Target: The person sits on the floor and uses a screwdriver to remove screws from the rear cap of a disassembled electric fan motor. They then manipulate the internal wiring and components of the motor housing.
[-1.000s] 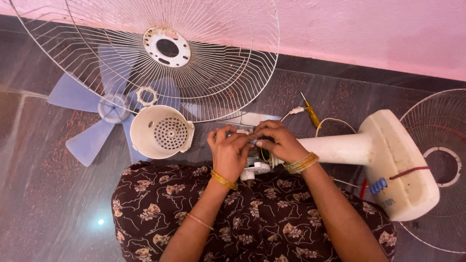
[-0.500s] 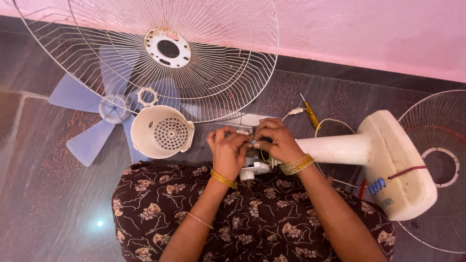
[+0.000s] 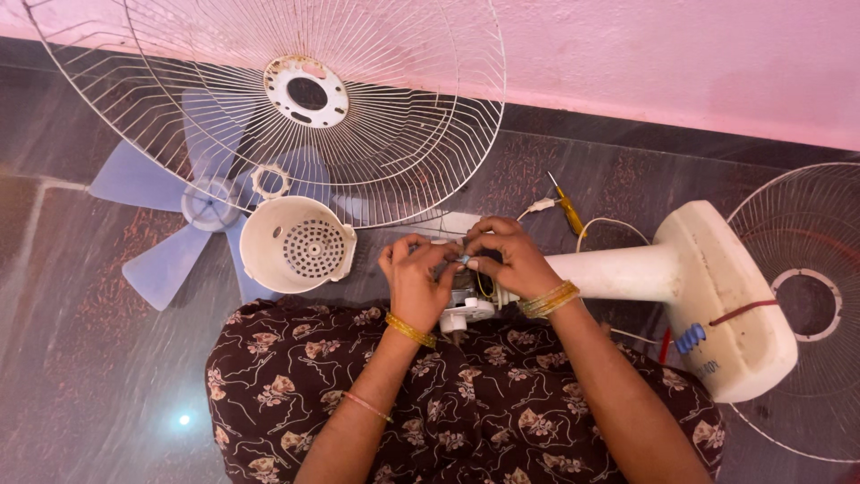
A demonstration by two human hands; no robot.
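White plastic fan motor assembly point(image 3: 466, 309), with small yellow wires showing, lying at the head end of the cream fan pole point(image 3: 609, 269), just above a dark floral-print lap point(image 3: 448, 403). Left hand point(image 3: 417, 282) curling around the assembly from the left, fingers bent and closed against it, gold bangle at the wrist. Right hand point(image 3: 506, 260) arching over from the right, fingertips pinching a small pale-blue piece point(image 3: 463, 260) at the top of the assembly; exact grip partly hidden by the knuckles. Round cream plastic motor cover point(image 3: 296, 244), open side up with a perforated bottom, sitting just left of the left hand. Large white wire fan guard point(image 3: 385, 134) leaning against the pink plastered wall point(image 3: 672, 63), with a pale-blue three-blade fan propeller point(image 3: 179, 224) lying partly under it. Yellow-handled screwdriver point(image 3: 566, 208) resting beside a white cable, near the pole. Cream rounded fan base point(image 3: 726, 305) tipped on its side at right, a second wire guard point(image 3: 806, 305) lying behind it. Everything resting on a dark polished stone floor point(image 3: 81, 385) with a reddish speckle, reflecting a point of light.
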